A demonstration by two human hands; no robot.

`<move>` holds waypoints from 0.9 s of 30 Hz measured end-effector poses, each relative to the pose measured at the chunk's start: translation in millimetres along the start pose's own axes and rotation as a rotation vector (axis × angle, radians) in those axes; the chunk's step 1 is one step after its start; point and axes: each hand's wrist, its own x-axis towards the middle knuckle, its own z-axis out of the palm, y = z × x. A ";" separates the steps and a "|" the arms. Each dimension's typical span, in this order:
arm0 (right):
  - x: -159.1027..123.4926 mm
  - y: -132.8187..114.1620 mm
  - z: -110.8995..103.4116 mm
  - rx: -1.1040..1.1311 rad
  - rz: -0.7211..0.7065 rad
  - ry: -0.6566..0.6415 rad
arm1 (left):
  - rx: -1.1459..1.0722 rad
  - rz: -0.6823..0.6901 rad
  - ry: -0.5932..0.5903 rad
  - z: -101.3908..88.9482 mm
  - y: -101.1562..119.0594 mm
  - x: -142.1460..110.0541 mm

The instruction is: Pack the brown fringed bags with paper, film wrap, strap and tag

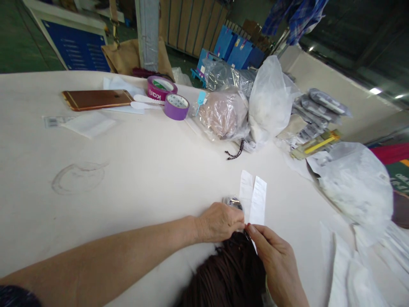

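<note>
Below my hands lies a bundle of dark brown strands or folds (228, 273), running off the bottom of the view. My left hand (220, 224) is closed at its top end, fingers curled; what they grip is hidden. From the right, my right hand (276, 258) pinches thumb against fingers at the same spot, its fingertips meeting those of my left hand. A thin dark edge shows under the right thumb. Just beyond my left hand, a shiny metal piece in clear wrap (234, 202) sticks out. Two white strips (258, 198) lie flat behind the hands.
Across the white table (143, 170), a phone (97, 99), purple tape rolls (177, 107) and a plastic-wrapped brown item (222, 113) lie at the back. Full white plastic bags (354, 187) and a yellow-striped box cutter pack (316, 145) stand on the right.
</note>
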 end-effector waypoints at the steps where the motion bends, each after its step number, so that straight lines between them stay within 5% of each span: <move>1: 0.4 1.4 -0.3 -0.011 -0.002 -0.003 | 0.040 0.000 -0.010 -1.3 1.1 0.0; 7: 4.4 11.1 -0.5 0.037 0.005 -0.042 | 0.163 0.006 -0.035 -2.7 3.6 -0.4; 15: 4.3 8.1 0.3 0.002 -0.014 0.001 | -0.181 -0.066 0.004 -1.7 -2.1 0.6; 23: 10.2 3.1 -7.0 -0.137 -0.038 -0.061 | -0.239 0.170 -0.034 -13.6 -13.4 -2.5; 27: 16.5 6.6 -6.3 -0.180 -0.029 -0.100 | -0.226 0.179 -0.028 -11.3 -15.9 -1.2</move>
